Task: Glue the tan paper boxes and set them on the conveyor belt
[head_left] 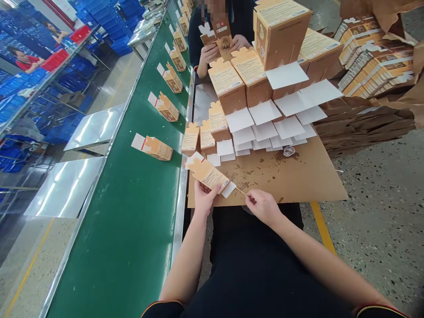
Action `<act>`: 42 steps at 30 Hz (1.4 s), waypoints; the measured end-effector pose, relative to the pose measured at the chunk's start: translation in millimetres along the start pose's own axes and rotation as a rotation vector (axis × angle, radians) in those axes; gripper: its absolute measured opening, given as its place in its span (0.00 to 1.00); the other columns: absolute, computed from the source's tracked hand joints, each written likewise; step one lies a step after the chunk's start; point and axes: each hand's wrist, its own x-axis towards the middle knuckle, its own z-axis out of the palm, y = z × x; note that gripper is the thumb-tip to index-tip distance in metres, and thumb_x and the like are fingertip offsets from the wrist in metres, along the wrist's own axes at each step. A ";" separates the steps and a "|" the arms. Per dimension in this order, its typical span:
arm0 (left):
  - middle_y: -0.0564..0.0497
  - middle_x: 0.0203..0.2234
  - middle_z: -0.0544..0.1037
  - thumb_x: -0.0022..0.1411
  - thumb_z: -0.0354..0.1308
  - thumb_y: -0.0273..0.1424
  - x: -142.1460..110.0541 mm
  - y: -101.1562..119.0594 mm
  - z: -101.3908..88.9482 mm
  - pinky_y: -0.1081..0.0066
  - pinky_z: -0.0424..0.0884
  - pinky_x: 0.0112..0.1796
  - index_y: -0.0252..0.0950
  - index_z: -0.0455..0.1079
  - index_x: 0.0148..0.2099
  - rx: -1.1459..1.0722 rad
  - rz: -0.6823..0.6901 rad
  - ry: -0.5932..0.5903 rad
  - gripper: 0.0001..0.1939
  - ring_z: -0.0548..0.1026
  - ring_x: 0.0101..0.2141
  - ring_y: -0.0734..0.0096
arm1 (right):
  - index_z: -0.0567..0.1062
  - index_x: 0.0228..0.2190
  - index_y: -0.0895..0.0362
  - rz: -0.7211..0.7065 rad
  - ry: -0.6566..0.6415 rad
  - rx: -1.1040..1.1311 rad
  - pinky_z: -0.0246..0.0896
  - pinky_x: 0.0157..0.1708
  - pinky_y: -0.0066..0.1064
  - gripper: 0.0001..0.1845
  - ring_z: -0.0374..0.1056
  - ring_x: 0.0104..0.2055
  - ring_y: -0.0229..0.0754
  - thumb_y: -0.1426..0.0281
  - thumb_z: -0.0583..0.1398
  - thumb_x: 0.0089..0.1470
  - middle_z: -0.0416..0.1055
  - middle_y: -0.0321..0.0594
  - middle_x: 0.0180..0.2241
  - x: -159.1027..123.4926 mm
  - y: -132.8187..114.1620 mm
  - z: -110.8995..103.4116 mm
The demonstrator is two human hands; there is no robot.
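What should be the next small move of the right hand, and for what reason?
Probably the right hand should wipe the thin, pale stick lightly along the white cardboard flap. The stick's far end is at the flap's edge, though contact is hard to tell; the flap sticks out open, and the left hand holds the tan printed cardboard box.

Garment: black shirt (261,274), short-sleeved. Left of the shirt front, the left sleeve (164,310) ends in red-and-yellow trim (165,301); right of it, the right sleeve (380,312) matches. Left hand (203,198) and right hand (264,206): bare.
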 end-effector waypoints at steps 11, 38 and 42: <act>0.44 0.50 0.82 0.46 0.85 0.36 -34.2 -20.8 4.3 0.56 0.79 0.53 0.46 0.65 0.56 0.379 0.161 0.068 0.41 0.83 0.54 0.46 | 0.78 0.28 0.51 0.184 0.171 0.136 0.71 0.27 0.30 0.12 0.71 0.23 0.39 0.65 0.64 0.66 0.76 0.35 0.24 -15.4 -2.5 -50.1; 0.39 0.62 0.70 0.56 0.76 0.39 24.4 24.3 -148.7 0.42 0.64 0.71 0.44 0.59 0.59 0.514 0.465 0.775 0.36 0.72 0.67 0.48 | 0.82 0.29 0.51 0.213 0.358 0.066 0.73 0.23 0.33 0.17 0.73 0.21 0.42 0.55 0.67 0.65 0.78 0.38 0.23 -6.0 16.0 -99.5; 0.42 0.55 0.74 0.64 0.69 0.43 62.5 40.0 -104.5 0.52 0.70 0.67 0.42 0.66 0.58 0.358 0.508 0.480 0.25 0.76 0.62 0.54 | 0.83 0.31 0.51 0.222 0.372 -0.147 0.72 0.27 0.36 0.10 0.74 0.24 0.45 0.60 0.67 0.61 0.79 0.41 0.25 12.6 33.2 -138.7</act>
